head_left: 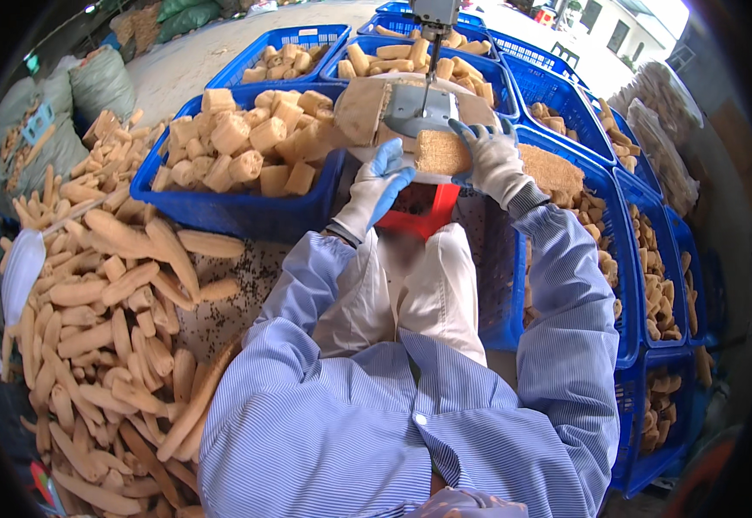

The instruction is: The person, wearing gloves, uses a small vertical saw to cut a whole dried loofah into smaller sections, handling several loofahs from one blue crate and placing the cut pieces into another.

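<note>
A short, blunt-ended loofah piece (442, 153) rests at the near edge of the machine's round work table (360, 112). My right hand (497, 162), in a white glove with blue-grey fingertips, is closed on its right end. My left hand (374, 192), in a white and blue glove, is at the table's left front edge with fingers apart, off the loofah. Just beyond the piece, a thin upright rod or blade (432, 69) comes down from the machine head (434, 10) to a grey metal plate (403, 108).
Blue crates of cut loofah stand left (246, 211), behind (294, 36) and right (631, 250). Another loofah length (551, 170) lies beside my right wrist. Whole loofahs (112, 345) are heaped on the floor at left, near filled sacks (102, 82). Under the table is a red part (434, 216).
</note>
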A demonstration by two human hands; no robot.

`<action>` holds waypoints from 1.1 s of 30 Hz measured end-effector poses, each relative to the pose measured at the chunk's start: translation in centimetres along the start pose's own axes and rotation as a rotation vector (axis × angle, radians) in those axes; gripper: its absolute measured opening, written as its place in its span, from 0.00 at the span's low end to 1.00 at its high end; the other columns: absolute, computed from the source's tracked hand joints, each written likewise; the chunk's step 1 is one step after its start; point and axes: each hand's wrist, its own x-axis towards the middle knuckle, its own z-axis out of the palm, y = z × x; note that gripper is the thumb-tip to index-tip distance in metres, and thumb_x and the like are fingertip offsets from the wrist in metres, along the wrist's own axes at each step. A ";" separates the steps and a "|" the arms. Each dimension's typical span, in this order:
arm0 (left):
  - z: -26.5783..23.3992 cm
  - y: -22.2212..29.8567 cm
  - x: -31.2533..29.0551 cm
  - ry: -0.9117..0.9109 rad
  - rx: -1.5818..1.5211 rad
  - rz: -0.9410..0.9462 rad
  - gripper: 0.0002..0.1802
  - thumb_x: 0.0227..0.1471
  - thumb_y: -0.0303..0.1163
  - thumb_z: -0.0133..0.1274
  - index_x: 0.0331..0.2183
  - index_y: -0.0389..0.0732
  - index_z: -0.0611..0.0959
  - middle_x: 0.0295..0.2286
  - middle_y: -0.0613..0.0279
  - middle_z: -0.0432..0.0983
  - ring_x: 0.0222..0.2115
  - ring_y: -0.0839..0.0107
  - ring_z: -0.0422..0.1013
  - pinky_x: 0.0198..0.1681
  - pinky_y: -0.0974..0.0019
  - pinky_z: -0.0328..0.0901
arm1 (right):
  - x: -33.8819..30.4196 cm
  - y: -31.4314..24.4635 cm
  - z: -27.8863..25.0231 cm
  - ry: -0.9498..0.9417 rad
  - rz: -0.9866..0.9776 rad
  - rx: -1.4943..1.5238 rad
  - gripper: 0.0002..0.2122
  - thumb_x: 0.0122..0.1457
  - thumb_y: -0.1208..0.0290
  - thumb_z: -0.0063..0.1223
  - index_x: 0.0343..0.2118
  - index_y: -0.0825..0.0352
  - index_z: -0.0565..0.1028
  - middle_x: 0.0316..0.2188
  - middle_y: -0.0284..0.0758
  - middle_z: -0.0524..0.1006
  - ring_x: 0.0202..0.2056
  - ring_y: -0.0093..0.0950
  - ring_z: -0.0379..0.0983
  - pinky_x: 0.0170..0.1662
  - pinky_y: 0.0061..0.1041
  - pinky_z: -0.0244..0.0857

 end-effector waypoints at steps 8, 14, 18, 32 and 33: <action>1.4 -6.3 10.5 0.024 0.314 -0.075 0.22 0.53 0.25 0.62 0.50 0.34 0.78 0.41 0.59 0.79 0.39 0.75 0.73 0.45 0.71 0.69 | 9.7 2.0 6.5 -0.056 0.006 0.099 0.46 0.46 0.42 0.66 0.67 0.47 0.56 0.58 0.36 0.70 0.60 0.37 0.66 0.66 0.50 0.47; 0.9 -8.5 13.7 0.111 0.263 -0.203 0.11 0.55 0.28 0.61 0.41 0.38 0.83 0.19 0.75 0.70 0.17 0.84 0.59 0.19 0.74 0.57 | 12.2 1.9 9.3 -0.004 0.015 0.234 0.48 0.45 0.42 0.68 0.68 0.50 0.55 0.56 0.39 0.71 0.57 0.39 0.68 0.60 0.38 0.59; 0.9 -9.6 15.7 0.115 0.233 -0.179 0.06 0.55 0.28 0.61 0.36 0.40 0.85 0.18 0.75 0.71 0.16 0.85 0.60 0.19 0.74 0.58 | 14.0 2.9 9.7 -0.029 0.015 0.155 0.47 0.46 0.40 0.65 0.67 0.50 0.57 0.62 0.43 0.64 0.57 0.38 0.68 0.57 0.37 0.63; -0.3 -14.0 19.8 0.097 0.367 -0.090 0.05 0.54 0.29 0.61 0.35 0.40 0.84 0.23 0.66 0.78 0.21 0.80 0.67 0.26 0.71 0.64 | 16.6 3.3 10.1 -0.025 0.071 0.152 0.44 0.48 0.44 0.66 0.67 0.49 0.58 0.58 0.39 0.68 0.58 0.38 0.67 0.57 0.37 0.64; 0.3 -14.3 20.3 0.101 0.370 -0.058 0.03 0.55 0.28 0.60 0.34 0.41 0.84 0.23 0.70 0.76 0.19 0.83 0.64 0.23 0.74 0.60 | 17.1 3.7 10.4 -0.045 0.084 0.151 0.43 0.48 0.44 0.66 0.67 0.48 0.58 0.58 0.39 0.68 0.58 0.38 0.67 0.57 0.38 0.64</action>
